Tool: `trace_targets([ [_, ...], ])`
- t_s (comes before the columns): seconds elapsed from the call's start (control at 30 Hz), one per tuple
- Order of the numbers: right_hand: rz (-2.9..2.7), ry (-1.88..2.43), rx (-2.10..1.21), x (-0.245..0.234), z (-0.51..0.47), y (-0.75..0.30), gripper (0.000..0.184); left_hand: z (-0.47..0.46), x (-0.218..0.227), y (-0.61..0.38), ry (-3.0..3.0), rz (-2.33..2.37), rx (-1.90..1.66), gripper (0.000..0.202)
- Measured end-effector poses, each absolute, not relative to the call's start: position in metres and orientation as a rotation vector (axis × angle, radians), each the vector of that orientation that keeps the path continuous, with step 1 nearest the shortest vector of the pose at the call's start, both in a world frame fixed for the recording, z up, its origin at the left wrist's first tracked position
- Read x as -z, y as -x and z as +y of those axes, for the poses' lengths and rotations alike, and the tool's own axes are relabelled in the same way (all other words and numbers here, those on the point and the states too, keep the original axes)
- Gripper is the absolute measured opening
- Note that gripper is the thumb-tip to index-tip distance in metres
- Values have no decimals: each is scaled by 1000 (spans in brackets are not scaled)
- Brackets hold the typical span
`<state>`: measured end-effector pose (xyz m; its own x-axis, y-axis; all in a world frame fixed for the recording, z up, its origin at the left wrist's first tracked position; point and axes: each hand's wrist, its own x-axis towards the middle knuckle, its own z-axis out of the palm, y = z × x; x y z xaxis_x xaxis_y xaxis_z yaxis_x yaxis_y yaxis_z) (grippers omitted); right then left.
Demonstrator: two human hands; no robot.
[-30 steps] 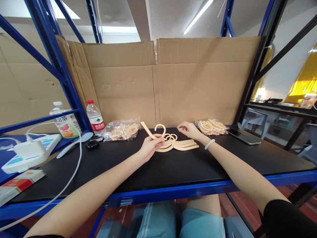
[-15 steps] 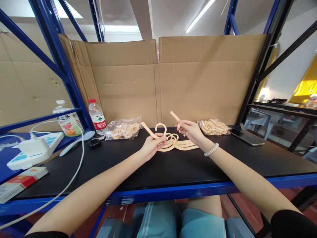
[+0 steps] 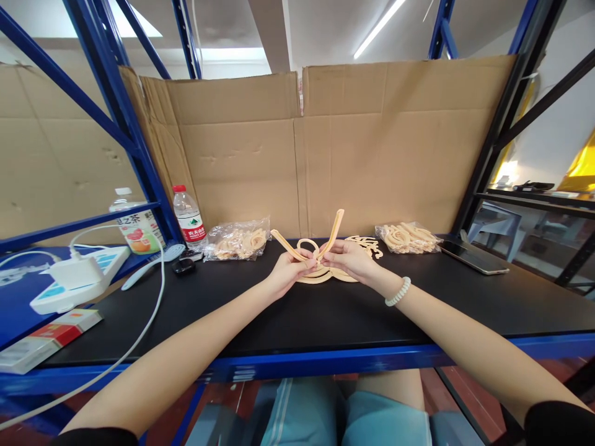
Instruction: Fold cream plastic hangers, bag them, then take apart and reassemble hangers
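My left hand (image 3: 290, 271) is closed on a beige wooden hanger arm with a hook (image 3: 284, 243), which slants up to the left. My right hand (image 3: 349, 260) pinches a second hanger arm (image 3: 335, 227) that slants up to the right. The two pieces meet between my fingertips in a V. Under my hands lies a small pile of finished beige hangers (image 3: 325, 275) on the black shelf top (image 3: 302, 316). A white bead bracelet sits on my right wrist.
A clear bag of hanger parts (image 3: 238, 240) lies at the back left, another bag (image 3: 408, 236) at the back right, loose parts (image 3: 369, 244) between. A phone (image 3: 473, 256) is right of it. Water bottle (image 3: 188, 217), white cable (image 3: 139, 322), power strip (image 3: 77, 280) at left. Cardboard (image 3: 325, 148) walls the back.
My right hand picked a hanger arm from beside the right bag and brought it left to meet the piece in my left hand. The view shifted slightly.
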<state>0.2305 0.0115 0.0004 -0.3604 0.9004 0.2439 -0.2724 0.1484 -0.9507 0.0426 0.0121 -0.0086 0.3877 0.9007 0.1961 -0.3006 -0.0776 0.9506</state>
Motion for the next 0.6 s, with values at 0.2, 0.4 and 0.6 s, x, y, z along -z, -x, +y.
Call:
trace_targets([
  [0.2,-1550,687,-1539,-6,13,-242,29,11,8,-42,-1318,603,-1053,31],
  [0.4,-1613,701,-1544,-7,13,-244,34,14,11,-41,-1341,584,-1015,31],
  [0.6,-1686,747,-1518,-5,15,-245,37,13,10,-41,-1383,562,-1008,29],
])
